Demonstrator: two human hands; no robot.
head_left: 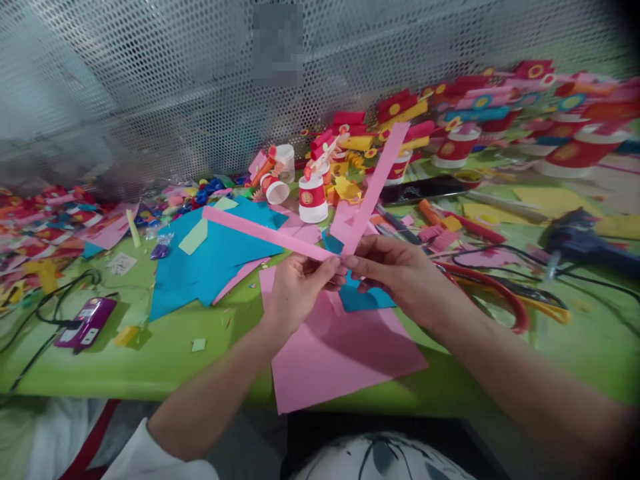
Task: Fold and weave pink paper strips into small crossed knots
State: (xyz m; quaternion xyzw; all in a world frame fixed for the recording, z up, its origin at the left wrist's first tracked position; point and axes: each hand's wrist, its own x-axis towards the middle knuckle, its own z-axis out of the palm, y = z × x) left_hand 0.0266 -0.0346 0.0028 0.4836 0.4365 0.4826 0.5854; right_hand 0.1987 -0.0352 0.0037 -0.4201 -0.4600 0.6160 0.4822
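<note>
Pink strips [377, 187], matt paper, centre; blue sheets [183, 277], smooth matt paper, nine o'clock; perforated metal screen [200, 87], twelve o'clock; purple power strip [97, 320], glossy plastic, eight o'clock.

Green table [165, 368] front-left passable; raised pink paper [375, 190] blocks centre; scissors [518, 308], glue gun [593, 240] right
</note>
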